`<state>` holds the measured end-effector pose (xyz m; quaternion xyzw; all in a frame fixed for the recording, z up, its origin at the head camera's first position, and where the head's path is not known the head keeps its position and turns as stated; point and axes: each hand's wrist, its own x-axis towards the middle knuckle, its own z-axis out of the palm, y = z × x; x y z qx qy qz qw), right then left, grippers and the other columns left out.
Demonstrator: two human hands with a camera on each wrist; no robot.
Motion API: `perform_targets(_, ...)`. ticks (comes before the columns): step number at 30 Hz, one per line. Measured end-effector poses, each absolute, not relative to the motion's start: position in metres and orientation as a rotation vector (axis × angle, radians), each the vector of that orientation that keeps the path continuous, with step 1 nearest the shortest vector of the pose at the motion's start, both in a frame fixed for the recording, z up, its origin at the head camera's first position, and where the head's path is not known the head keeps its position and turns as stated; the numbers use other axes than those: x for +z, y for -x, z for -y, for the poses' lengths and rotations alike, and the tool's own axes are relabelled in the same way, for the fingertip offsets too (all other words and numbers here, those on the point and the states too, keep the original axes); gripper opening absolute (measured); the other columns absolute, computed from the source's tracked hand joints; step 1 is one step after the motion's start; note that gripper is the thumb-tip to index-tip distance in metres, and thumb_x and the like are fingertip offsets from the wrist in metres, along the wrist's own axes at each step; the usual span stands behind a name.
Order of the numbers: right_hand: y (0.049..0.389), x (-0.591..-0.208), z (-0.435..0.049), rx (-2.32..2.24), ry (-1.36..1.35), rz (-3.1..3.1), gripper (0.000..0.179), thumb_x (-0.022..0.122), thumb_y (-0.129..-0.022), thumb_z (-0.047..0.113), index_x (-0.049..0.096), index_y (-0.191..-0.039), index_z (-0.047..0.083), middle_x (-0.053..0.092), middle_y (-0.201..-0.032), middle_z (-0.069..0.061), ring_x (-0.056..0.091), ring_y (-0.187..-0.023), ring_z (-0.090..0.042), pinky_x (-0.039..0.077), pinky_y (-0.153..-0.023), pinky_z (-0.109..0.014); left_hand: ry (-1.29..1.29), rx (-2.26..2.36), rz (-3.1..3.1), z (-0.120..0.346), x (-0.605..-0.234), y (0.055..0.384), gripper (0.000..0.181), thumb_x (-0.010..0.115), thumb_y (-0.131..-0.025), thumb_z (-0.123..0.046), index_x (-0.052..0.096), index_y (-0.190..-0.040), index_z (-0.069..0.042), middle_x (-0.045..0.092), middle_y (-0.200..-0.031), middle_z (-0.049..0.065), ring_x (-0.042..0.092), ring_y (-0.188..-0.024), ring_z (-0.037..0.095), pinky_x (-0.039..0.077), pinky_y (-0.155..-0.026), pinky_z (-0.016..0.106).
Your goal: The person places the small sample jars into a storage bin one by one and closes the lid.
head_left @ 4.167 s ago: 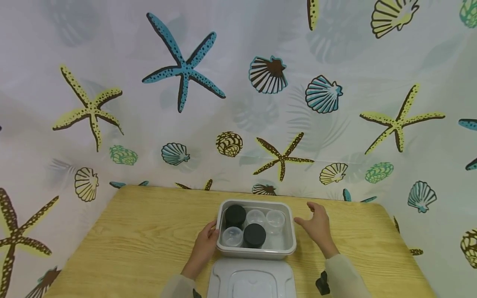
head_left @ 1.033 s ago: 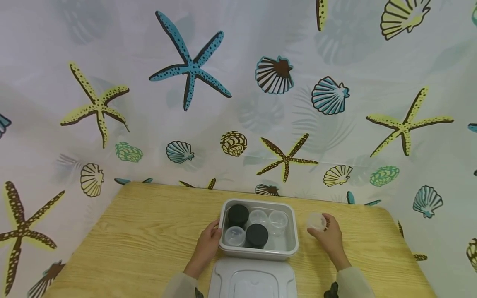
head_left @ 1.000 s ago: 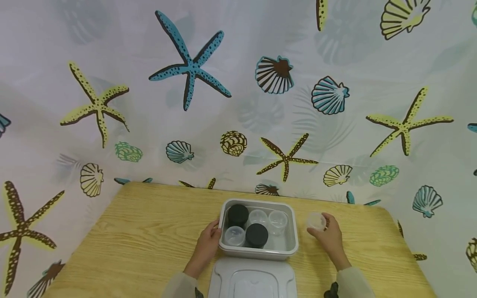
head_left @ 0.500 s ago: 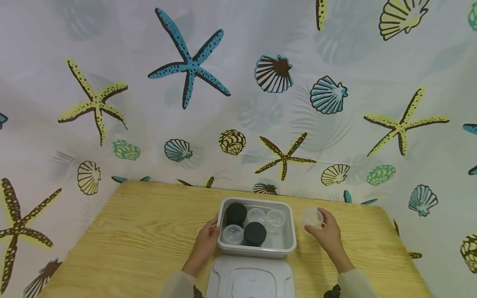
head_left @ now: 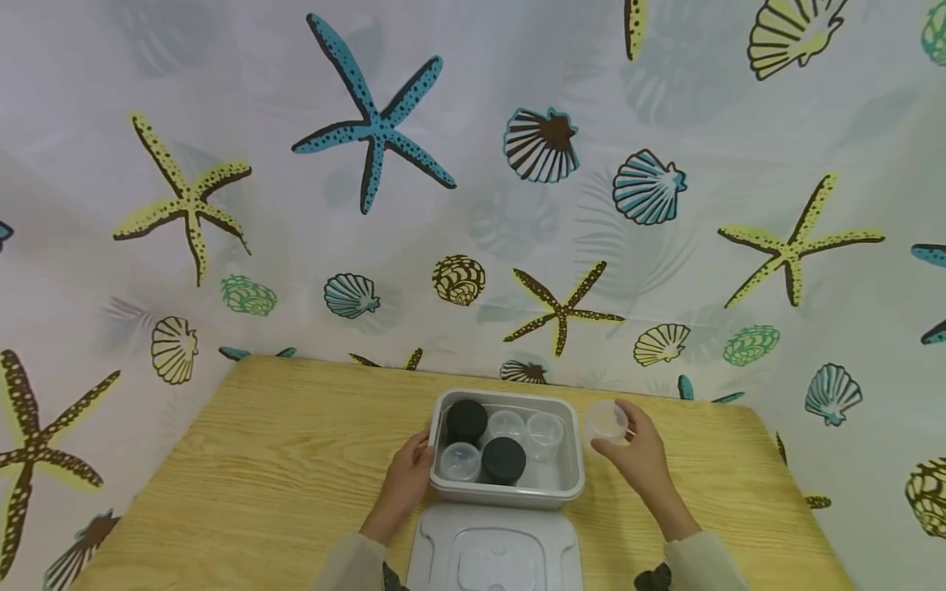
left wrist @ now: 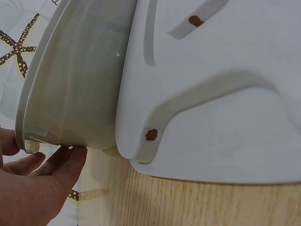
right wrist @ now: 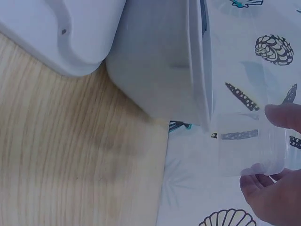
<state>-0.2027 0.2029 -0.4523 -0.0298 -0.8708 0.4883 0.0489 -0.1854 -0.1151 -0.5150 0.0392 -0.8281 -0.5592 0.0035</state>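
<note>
A pale grey plastic bin [head_left: 510, 495] stands on the table, holding two round black-lidded jars [head_left: 503, 460] and three clear plastic cups [head_left: 544, 431]. My left hand [head_left: 406, 474] is at the bin's left end; in the left wrist view its fingers [left wrist: 70, 165] touch the outer wall, with the thumb side at the rim. Right of the bin, my right hand [head_left: 640, 451] holds another clear plastic cup [head_left: 607, 420] between thumb and fingers. In the right wrist view this see-through cup [right wrist: 249, 143] is raised beside the bin's rim, apart from it.
A matching grey lid [head_left: 497, 548] lies on the wooden table [head_left: 318, 443] along the bin's near side. A white curtain [head_left: 458, 213] printed with starfish and shells hangs behind and around the table.
Over the last second my right hand has carried the cup left and slightly upward, closer to the bin. Earlier it was without a cup. My left hand has stayed at the bin's end.
</note>
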Motion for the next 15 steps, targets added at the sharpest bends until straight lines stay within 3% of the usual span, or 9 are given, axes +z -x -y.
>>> perform_targets(15, 0.197, -0.442, -0.182, 1.554, 0.019, 2.642, 0.068, 0.074, -0.078, 0.004, 0.042, -0.137, -0.004, 0.048, -0.136, -0.026, 0.047, -0.126, -0.038, 0.040, -0.105, -0.048, -0.114, -1.747, 2.587, 0.115, -0.513, 0.185, 0.039, 0.042, -0.099, -0.007, 0.043, -0.135, 0.008, 0.058, -0.122, 0.031, 0.056, -0.117, 0.041, 0.043, -0.098, 0.052)
